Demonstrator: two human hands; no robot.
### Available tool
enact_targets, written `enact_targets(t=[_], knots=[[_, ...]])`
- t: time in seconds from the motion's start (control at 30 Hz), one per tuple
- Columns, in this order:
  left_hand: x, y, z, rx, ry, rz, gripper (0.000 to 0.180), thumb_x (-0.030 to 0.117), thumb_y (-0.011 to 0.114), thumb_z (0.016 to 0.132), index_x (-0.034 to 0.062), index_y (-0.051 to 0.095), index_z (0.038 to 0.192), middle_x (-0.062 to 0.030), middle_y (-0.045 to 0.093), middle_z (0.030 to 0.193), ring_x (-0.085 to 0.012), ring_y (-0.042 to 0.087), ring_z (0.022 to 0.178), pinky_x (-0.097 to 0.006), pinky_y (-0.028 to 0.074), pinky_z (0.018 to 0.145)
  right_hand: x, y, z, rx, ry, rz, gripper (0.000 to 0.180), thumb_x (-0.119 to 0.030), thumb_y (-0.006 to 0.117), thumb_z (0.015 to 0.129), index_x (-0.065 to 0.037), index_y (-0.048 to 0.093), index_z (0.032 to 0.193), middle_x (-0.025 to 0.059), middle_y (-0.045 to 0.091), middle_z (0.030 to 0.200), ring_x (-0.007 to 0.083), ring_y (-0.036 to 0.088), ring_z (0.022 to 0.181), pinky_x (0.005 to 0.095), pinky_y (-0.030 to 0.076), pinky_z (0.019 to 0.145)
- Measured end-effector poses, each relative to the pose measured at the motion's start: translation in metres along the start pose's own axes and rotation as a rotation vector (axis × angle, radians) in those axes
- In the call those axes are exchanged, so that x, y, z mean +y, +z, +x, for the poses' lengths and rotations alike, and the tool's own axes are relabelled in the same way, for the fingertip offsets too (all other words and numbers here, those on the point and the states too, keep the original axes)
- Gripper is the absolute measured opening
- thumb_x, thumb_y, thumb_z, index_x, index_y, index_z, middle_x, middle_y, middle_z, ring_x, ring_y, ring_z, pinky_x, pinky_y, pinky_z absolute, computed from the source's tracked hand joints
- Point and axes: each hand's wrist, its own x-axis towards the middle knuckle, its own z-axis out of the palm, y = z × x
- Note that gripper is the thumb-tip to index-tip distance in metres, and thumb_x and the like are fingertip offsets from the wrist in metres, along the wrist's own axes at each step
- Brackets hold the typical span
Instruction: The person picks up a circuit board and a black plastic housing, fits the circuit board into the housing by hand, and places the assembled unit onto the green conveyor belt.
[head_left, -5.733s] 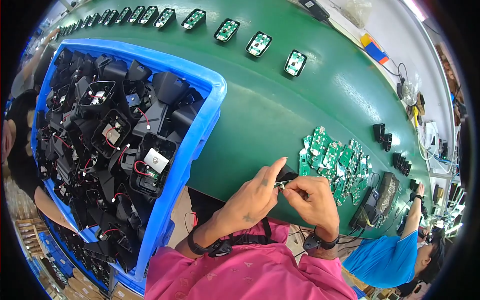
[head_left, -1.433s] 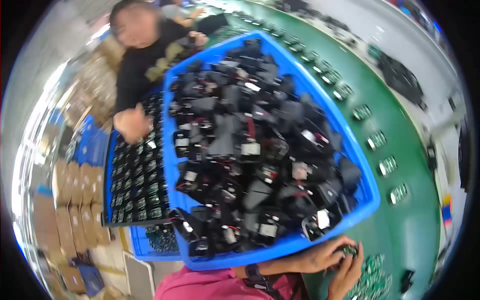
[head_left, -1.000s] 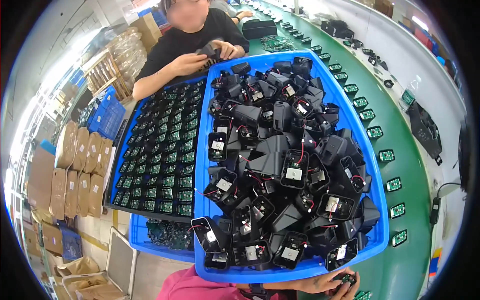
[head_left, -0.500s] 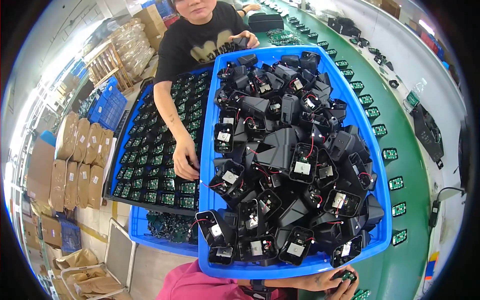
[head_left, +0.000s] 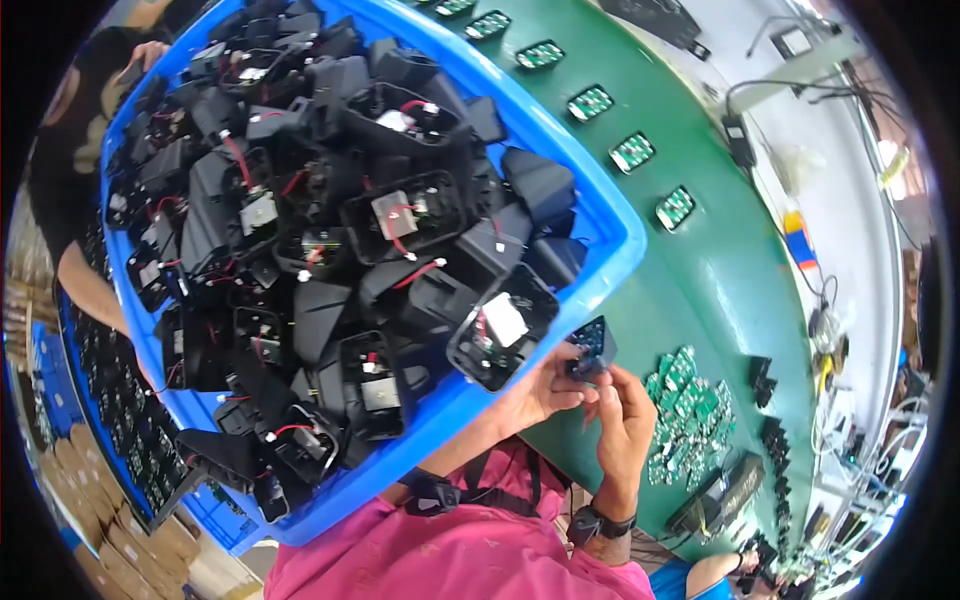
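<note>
Just past the near right corner of the blue bin (head_left: 612,262), both my hands are together on one small black plastic housing (head_left: 594,345). My left hand (head_left: 540,395) grips it from the left, fingers closed around its lower part. From the right, my right hand (head_left: 625,415) pinches at its lower edge with thumb and fingers. The face of the housing is dark, and its inside is hard to make out. Filling the bin are many black speaker-like housings (head_left: 400,215) with red wires, white connectors and silvery blocks.
On the green table (head_left: 740,300), a pile of green circuit boards (head_left: 690,410) lies right of my hands. A row of black-framed boards (head_left: 632,152) runs along the far side. A co-worker's arm (head_left: 95,290) shows at the left, beside a tray of boards (head_left: 120,400).
My view has turned toward the right and down, so the bin now sits further left and my hands are nearer the middle. The held piece showed a green face before; now it looks dark.
</note>
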Motion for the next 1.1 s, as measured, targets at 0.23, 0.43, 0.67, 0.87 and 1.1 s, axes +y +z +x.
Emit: enact_targets(t=[0.23, 0.43, 0.67, 0.87, 1.1], knots=[[-0.009, 0.008, -0.002, 0.009, -0.075, 0.12, 0.025, 0.016, 0.05, 0.098, 0.0068, 0.048, 0.121, -0.0185, 0.068, 0.094, -0.025, 0.069, 0.068, -0.026, 0.055, 0.053, 0.0, -0.016, -0.009, 0.027, -0.015, 0.033, 0.026, -0.007, 0.054, 0.097, 0.007, 0.057, 0.118, 0.0067, 0.068, 0.084, 0.0081, 0.057, 0.065, 0.0218, 0.046, 0.057], [-0.022, 0.013, -0.003, 0.209, 0.442, 0.861, 0.034, 0.005, 0.056, 0.093, 0.0037, 0.044, 0.125, -0.0118, 0.067, 0.099, -0.0148, 0.067, 0.072, -0.025, 0.055, 0.061, -0.017, -0.029, -0.005, -0.056, -0.248, -0.168, 0.083, -0.017, 0.083, 0.071, -0.002, 0.044, 0.143, 0.0158, 0.051, 0.135, 0.0196, 0.063, 0.098, 0.0301, 0.052, 0.075], [-0.026, 0.014, 0.0, 0.148, 0.552, 1.442, 0.036, 0.003, 0.062, 0.089, -0.0033, 0.049, 0.122, -0.0121, 0.069, 0.089, -0.0083, 0.064, 0.069, -0.023, 0.05, 0.059, -0.041, -0.043, 0.017, -0.361, -0.363, -0.789, 0.092, -0.011, 0.085, 0.064, -0.005, 0.04, 0.144, 0.0186, 0.045, 0.136, 0.0315, 0.055, 0.113, 0.0385, 0.051, 0.085], [-0.031, 0.002, 0.002, 0.276, 0.811, 1.488, 0.037, 0.008, 0.069, 0.087, -0.0032, 0.054, 0.119, -0.0117, 0.067, 0.086, -0.0123, 0.064, 0.062, -0.025, 0.05, 0.052, -0.028, -0.089, 0.124, 0.082, -0.491, -0.804, 0.07, -0.004, 0.077, 0.067, -0.002, 0.045, 0.13, 0.0158, 0.051, 0.121, 0.029, 0.058, 0.104, 0.0374, 0.052, 0.085], [-0.035, -0.004, 0.007, 0.195, 0.89, 1.628, 0.029, 0.008, 0.07, 0.087, -0.0016, 0.059, 0.112, -0.0115, 0.063, 0.084, -0.0149, 0.061, 0.057, -0.027, 0.05, 0.051, -0.001, -0.135, 0.207, 0.14, -0.243, -0.893, 0.079, -0.015, 0.083, 0.068, 0.005, 0.042, 0.133, 0.019, 0.051, 0.128, 0.0301, 0.058, 0.106, 0.0387, 0.05, 0.091]])
